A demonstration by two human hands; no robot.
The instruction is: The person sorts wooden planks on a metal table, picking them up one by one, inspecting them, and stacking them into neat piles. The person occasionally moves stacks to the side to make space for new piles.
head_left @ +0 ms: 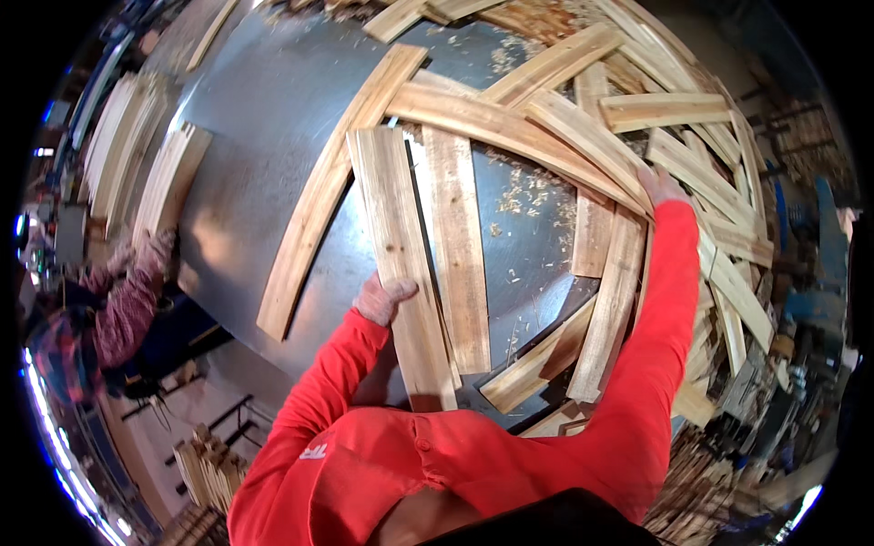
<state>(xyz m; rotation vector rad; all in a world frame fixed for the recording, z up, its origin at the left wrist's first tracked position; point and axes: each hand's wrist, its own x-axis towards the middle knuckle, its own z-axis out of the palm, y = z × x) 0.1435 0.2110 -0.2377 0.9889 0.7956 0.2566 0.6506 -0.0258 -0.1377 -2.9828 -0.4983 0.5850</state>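
My left hand [386, 298], in a pale glove, is closed on the edge of a wooden board [393, 237], thumb on top. This board slants away from me over the metal table, its near end by my body. My right hand [664, 186] reaches to the right, its fingers closed at the near end of another wooden board [583, 135] on the pile; the fingers are partly hidden. Beside the left board lies a knotty wider board [457, 246]. A long board [514, 129] crosses beyond it, and another [332, 196] lies to its left.
A heap of crossed boards [674, 111] covers the table's right side. Wood shavings [533, 189] lie on the metal table [264, 100]. At the left, a co-worker's gloved hands [153, 250] touch a stack of boards [171, 177]. More boards [209, 464] stand below the table edge.
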